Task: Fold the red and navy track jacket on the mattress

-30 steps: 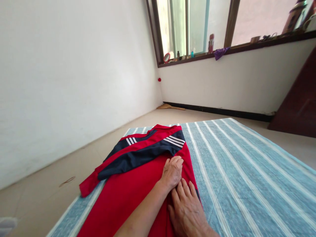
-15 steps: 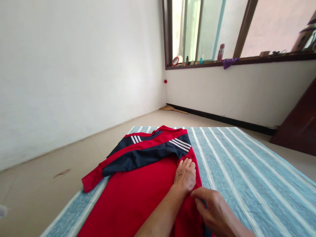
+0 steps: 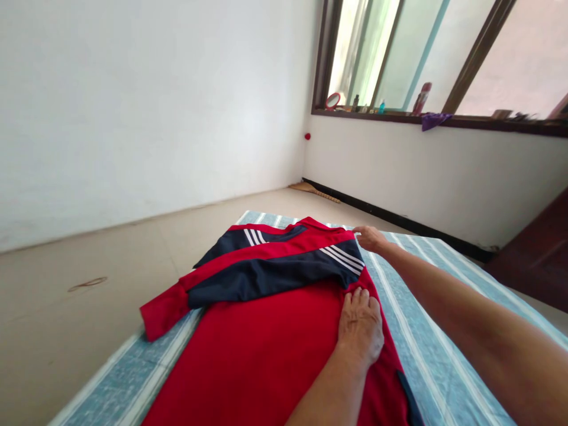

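Note:
A red and navy jacket [image 3: 266, 337] with white shoulder stripes lies spread out, one sleeve [image 3: 261, 281] folded across its body toward the left, the red cuff past the cloth's edge. My left hand [image 3: 361, 325] rests flat on the red fabric below the striped shoulder, fingers extended. At the jacket's far right shoulder corner, close to the collar, my right hand [image 3: 370, 238] pinches the red edge between thumb and fingers. A navy strip shows along the lower right side of the jacket.
Beneath the jacket is a blue cloth [image 3: 426, 331] with white stripes. Farther off are a broom [image 3: 315, 190] in the room corner and a thin loop [image 3: 87, 284] on the floor. A window sill [image 3: 399, 116] holds a mirror, bottles and a purple cloth [image 3: 435, 121].
My right hand has moved from the jacket's lower right edge up to the shoulder corner by the collar. My left hand stays on the red fabric. The view has shifted slightly.

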`<state>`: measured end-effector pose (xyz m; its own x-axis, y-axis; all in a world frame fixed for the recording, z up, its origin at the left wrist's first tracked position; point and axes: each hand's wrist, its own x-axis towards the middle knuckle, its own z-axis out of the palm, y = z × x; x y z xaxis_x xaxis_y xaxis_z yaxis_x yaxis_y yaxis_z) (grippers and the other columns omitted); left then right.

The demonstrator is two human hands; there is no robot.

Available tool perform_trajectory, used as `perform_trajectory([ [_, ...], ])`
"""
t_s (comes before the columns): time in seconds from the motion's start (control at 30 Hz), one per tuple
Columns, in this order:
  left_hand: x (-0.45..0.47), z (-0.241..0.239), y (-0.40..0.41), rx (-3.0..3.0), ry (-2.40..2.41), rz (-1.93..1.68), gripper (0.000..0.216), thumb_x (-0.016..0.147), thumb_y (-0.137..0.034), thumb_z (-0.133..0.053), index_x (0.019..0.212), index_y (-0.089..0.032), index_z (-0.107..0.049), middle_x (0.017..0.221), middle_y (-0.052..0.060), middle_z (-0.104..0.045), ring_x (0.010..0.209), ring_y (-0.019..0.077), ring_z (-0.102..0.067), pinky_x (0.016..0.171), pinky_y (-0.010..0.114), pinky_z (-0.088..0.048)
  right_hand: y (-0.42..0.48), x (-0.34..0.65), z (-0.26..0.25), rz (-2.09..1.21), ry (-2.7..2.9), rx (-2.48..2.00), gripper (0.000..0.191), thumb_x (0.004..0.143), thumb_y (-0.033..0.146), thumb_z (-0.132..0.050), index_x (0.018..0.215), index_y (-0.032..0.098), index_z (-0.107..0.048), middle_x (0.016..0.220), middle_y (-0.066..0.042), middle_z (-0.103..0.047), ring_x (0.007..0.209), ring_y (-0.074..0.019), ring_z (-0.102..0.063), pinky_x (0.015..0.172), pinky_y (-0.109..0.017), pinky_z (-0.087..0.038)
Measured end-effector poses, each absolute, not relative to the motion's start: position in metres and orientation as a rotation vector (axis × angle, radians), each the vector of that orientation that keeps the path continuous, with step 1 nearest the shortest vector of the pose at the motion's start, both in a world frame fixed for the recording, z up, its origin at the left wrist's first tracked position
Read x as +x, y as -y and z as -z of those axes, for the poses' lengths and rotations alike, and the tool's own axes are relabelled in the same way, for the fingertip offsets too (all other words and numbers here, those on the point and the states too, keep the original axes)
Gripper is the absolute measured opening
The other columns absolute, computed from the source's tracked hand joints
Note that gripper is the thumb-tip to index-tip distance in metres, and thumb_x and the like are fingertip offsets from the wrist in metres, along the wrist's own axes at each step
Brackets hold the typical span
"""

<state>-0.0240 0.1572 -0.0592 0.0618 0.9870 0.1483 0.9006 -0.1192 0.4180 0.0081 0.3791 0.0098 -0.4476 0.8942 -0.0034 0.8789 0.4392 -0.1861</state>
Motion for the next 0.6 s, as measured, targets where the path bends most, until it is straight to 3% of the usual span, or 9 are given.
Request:
perform_trajectory([
  [0.13,-0.023,0.061,-0.155,2.109,-1.890,-0.546,0.043,0.090,-0.017,-0.036,0.128,-0.007,-0.051,0.144,0.016,-0.045,0.138,0.0276,-0.035,0.115,0.045,-0.026,-0.406,-0.017,0.004,-0.334,2.581,-1.704,0.050,0.084,0.016,-0.052,0.134,0.019,-0.053,0.075,-0.005,-0.070,0.068,-0.0169,-0.068,0.061,-0.022,-0.049],
  [0.3,-0.021,0.061,-0.157,2.117,-1.875,-0.532,0.043,0.091,-0.020,-0.036,0.129,-0.005,-0.051,0.144,0.019,-0.044,0.137,0.0294,-0.035,0.115,0.046,-0.027,-0.428,-0.021,0.014,-0.521,2.612,-1.798,0.036,0.082,0.012,-0.055,0.117,0.014,-0.064,0.057,-0.004,-0.064,0.054,-0.0179,-0.065,0.055,-0.024,-0.051],
  [0.6,-0.020,0.064,-0.159,2.155,-1.913,-0.586,0.036,0.090,-0.018,-0.037,0.120,-0.009,-0.056,0.138,0.017,-0.050,0.133,0.0287,-0.040,0.113,0.046,-0.029,-0.431,-0.024,0.011,-0.652,2.479,-1.748,0.027,0.081,0.011,-0.056,0.106,0.014,-0.066,0.079,-0.007,-0.067,0.062,-0.0147,-0.064,0.057,-0.024,-0.055],
])
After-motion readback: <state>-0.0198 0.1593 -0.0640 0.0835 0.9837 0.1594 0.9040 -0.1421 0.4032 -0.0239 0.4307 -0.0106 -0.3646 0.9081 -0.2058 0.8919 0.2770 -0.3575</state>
